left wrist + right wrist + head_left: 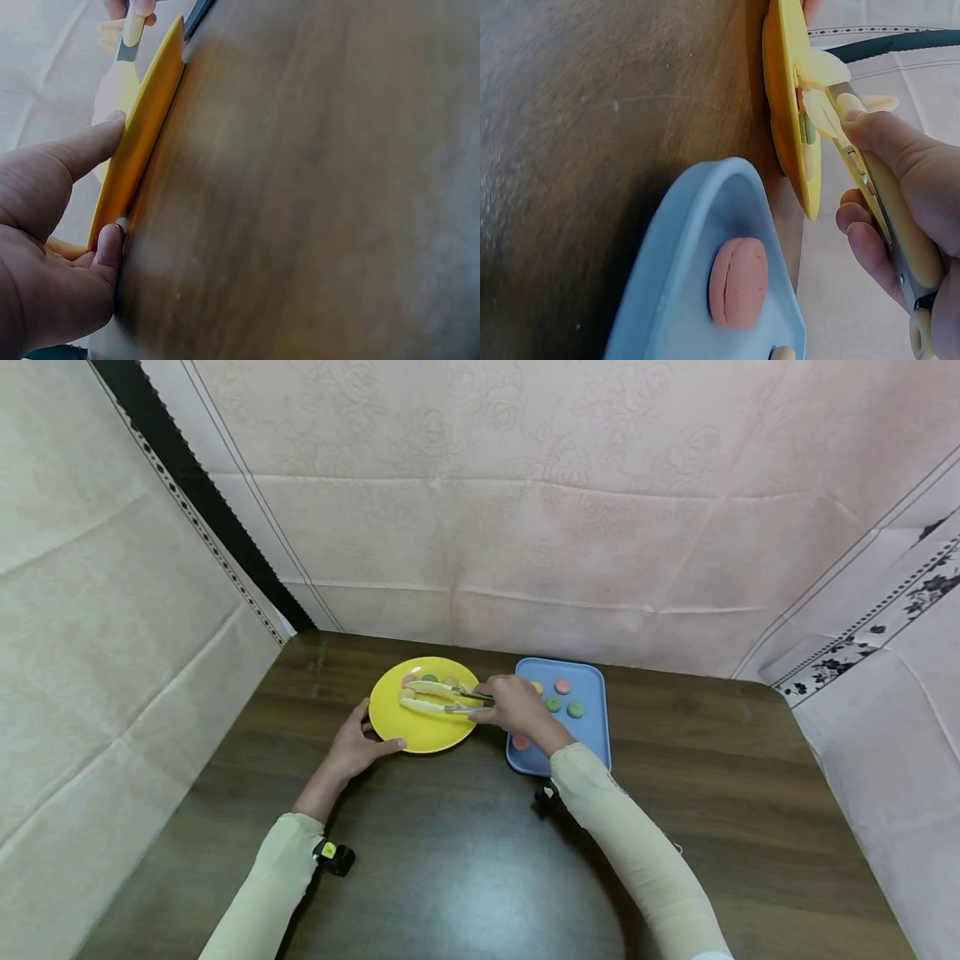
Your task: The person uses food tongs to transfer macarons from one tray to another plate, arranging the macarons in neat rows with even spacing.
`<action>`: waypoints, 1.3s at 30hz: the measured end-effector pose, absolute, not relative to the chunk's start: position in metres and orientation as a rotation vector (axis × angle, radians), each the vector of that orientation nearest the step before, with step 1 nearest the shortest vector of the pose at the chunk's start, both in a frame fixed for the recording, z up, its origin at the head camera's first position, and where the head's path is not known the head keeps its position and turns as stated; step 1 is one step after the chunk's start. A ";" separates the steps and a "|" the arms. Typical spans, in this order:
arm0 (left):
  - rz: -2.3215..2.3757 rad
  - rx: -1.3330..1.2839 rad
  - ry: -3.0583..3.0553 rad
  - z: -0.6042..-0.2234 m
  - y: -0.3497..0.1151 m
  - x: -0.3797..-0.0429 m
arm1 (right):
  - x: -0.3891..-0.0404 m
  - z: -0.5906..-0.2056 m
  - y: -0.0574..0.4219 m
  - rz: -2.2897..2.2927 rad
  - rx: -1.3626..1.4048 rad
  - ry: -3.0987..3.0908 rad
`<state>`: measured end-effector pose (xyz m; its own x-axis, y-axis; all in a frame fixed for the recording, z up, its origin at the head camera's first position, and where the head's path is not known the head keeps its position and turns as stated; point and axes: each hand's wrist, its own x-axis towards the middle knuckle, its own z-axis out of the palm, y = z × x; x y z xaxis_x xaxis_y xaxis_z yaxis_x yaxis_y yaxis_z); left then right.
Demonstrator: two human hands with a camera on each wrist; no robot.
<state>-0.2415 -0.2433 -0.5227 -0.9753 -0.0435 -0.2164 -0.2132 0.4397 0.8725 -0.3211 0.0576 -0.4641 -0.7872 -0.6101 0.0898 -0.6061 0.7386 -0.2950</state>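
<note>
My left hand [354, 745] steadies the yellow plate [427, 732] by its left rim. In the left wrist view the thumb [94, 146] lies against the rim while other fingers curl at the plate's edge. Several macarons, pink, green and pale yellow, sit toward the plate's far side, including a green macaron [429, 677]. My right hand [513, 703] grips cream-coloured tongs [431, 704] that reach over the plate from the right. The tongs' two arms stand apart, their tips close to a pale yellow macaron [407, 693]. In the right wrist view the thumb presses along one tong arm.
Right of the plate lies a blue tray [595, 727], partly under my right forearm. On it are several macarons, such as a pink macaron [562, 686] and a green macaron [575, 709]. The brown wooden table [442, 843] meets a pale patterned cloth [525, 543] behind.
</note>
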 end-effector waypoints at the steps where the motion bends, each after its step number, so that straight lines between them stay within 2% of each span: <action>1: 1.568 -0.223 2.525 -0.523 -0.243 -0.242 | -0.321 -0.464 0.057 -0.490 -1.020 2.917; 12: 1.591 -0.204 2.533 -0.523 -0.245 -0.241 | -0.312 -0.450 0.078 -0.587 -1.042 2.969; 24: 1.595 -0.200 2.527 -0.522 -0.242 -0.241 | -0.273 -0.409 0.154 -0.710 -1.058 3.102; 39: 1.592 -0.208 2.533 -0.523 -0.243 -0.240 | -0.228 -0.419 0.244 -0.646 -0.787 3.165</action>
<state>-0.2401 -0.2431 -0.5231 -0.9803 -0.0410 -0.1933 -0.1919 0.4295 0.8824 -0.2283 0.2442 -0.4190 -0.8722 -0.4117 0.2643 -0.4823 0.8140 -0.3237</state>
